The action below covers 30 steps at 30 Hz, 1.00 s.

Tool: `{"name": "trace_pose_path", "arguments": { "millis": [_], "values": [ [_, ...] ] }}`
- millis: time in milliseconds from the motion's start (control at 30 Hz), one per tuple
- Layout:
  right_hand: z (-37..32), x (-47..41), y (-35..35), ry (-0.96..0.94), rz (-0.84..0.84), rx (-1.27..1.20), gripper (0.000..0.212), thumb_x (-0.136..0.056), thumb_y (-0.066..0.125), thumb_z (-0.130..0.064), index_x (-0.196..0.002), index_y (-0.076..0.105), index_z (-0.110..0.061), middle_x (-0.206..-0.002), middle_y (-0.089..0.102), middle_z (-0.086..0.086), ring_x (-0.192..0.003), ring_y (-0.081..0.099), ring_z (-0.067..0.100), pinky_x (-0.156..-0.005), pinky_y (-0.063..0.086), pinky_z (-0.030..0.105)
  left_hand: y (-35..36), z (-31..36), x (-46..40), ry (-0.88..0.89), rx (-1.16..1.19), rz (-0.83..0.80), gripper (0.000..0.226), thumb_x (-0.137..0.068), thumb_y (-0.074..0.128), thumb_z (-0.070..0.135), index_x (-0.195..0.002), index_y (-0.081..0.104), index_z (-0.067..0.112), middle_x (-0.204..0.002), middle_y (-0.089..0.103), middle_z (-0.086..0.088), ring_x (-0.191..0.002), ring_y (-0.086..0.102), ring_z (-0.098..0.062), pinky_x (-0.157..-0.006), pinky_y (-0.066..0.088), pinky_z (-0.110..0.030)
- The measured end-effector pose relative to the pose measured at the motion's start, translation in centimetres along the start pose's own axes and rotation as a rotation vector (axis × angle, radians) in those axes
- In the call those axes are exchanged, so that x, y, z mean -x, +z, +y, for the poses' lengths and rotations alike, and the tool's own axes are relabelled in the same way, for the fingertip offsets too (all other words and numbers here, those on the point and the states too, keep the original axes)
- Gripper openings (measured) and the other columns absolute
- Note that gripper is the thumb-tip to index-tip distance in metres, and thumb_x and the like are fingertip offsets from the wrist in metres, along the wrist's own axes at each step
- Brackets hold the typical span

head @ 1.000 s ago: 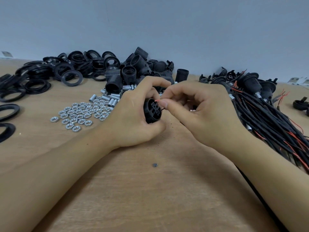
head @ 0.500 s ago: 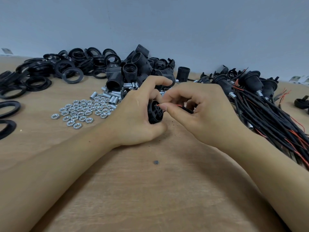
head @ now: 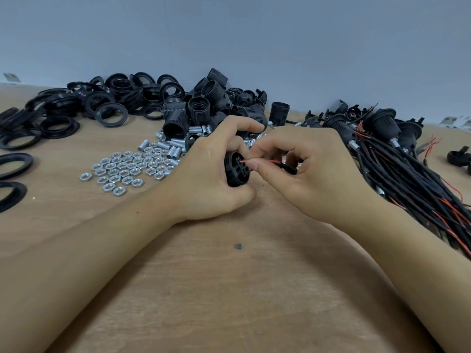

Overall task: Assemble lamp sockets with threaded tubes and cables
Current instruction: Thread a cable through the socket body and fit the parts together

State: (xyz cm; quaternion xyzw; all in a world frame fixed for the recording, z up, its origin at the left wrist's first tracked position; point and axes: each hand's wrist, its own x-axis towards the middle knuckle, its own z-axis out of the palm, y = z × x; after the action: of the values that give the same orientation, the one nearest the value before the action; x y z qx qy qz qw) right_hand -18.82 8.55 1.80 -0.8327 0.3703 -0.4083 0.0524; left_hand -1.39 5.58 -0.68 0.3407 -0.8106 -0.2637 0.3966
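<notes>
Wiring one socket; many parts wait beyond the fingers

Left hand [head: 204,179] grips the socket base [head: 235,170]; right hand [head: 305,171] pinches the red wire [head: 265,162] at it; finished cable assemblies [head: 397,159] lie right.

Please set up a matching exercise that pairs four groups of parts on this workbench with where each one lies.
Things:
1. hex nuts
2. black rings
3. wired sockets with cables
4. socket part

Places:
A. piled along the table's right side
B. gripped in the left hand, while the right hand pinches a red wire at it
C. heaped at the far left, near the wall
D. spread flat on the table, left of the left hand

Pairs: 1-D, 2-C, 3-A, 4-B
</notes>
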Motion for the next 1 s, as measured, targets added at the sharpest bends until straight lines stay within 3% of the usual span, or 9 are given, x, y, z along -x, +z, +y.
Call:
{"name": "trace_pose_path", "arguments": {
  "millis": [200, 367, 467, 667, 767, 1000],
  "values": [
    [-0.24, 0.03, 0.28, -0.008, -0.005, 0.003, 0.003, -0.085, 0.069, -0.007, -0.082, 0.069, -0.007, -0.071, 0.061, -0.004, -0.065, 0.051, 0.010, -0.062, 0.036, 0.011, -0.02, -0.17, -0.01, 0.031, -0.038, -0.025, 0.066, -0.067, 0.064, 0.006, -0.128, 0.046, 0.023, -0.090, 0.071, -0.003, -0.077, 0.066, -0.031, -0.070, 0.050, -0.050],
    [-0.30, 0.01, 0.12, -0.054, -0.070, 0.082, 0.005, -0.084, 0.069, -0.003, -0.079, 0.070, -0.006, -0.071, 0.061, -0.006, -0.065, 0.050, 0.007, -0.063, 0.038, 0.014, -0.02, -0.29, 0.04, 0.046, -0.072, -0.047, 0.065, -0.066, 0.064, 0.009, -0.128, 0.047, 0.021, -0.089, 0.072, -0.003, -0.070, 0.063, -0.030, -0.068, 0.048, -0.047],
    [-0.31, 0.06, -0.06, -0.049, -0.073, 0.092, 0.006, -0.085, 0.069, -0.005, -0.079, 0.069, -0.006, -0.071, 0.058, -0.008, -0.063, 0.046, 0.004, -0.063, 0.035, 0.012, 0.07, -0.18, -0.01, 0.077, -0.084, -0.059, 0.065, -0.067, 0.066, 0.008, -0.128, 0.047, 0.018, -0.091, 0.073, -0.001, -0.075, 0.065, -0.033, -0.072, 0.049, -0.047],
    [-0.67, 0.20, 0.18, -0.047, -0.093, 0.076, 0.008, -0.087, 0.068, -0.007, -0.079, 0.068, -0.008, -0.070, 0.055, -0.010, -0.061, 0.044, -0.005, -0.061, 0.034, 0.009, 0.04, -0.17, 0.18, 0.104, -0.087, -0.047, 0.062, -0.066, 0.069, 0.006, -0.125, 0.050, 0.017, -0.090, 0.072, 0.010, -0.072, 0.066, -0.032, -0.067, 0.049, -0.042],
    [-0.51, 0.32, -0.05, -0.034, -0.076, 0.039, 0.006, -0.087, 0.069, -0.007, -0.080, 0.069, -0.006, -0.069, 0.060, -0.005, -0.061, 0.045, -0.003, -0.060, 0.035, 0.011, 0.11, 0.08, 0.33, 0.132, -0.099, -0.025, 0.061, -0.066, 0.066, 0.006, -0.124, 0.051, 0.015, -0.087, 0.073, 0.001, -0.071, 0.065, -0.035, -0.066, 0.049, -0.045],
    [-0.55, 0.53, 0.13, -0.053, -0.095, -0.022, 0.006, -0.086, 0.069, -0.005, -0.081, 0.070, -0.007, -0.072, 0.062, -0.007, -0.065, 0.055, 0.008, -0.062, 0.043, 0.020, 0.11, 0.10, 0.61, 0.166, -0.137, -0.021, 0.052, -0.065, 0.071, 0.000, -0.112, 0.057, 0.015, -0.082, 0.068, 0.008, -0.068, 0.062, -0.027, -0.061, 0.046, -0.039]
  ]
}}
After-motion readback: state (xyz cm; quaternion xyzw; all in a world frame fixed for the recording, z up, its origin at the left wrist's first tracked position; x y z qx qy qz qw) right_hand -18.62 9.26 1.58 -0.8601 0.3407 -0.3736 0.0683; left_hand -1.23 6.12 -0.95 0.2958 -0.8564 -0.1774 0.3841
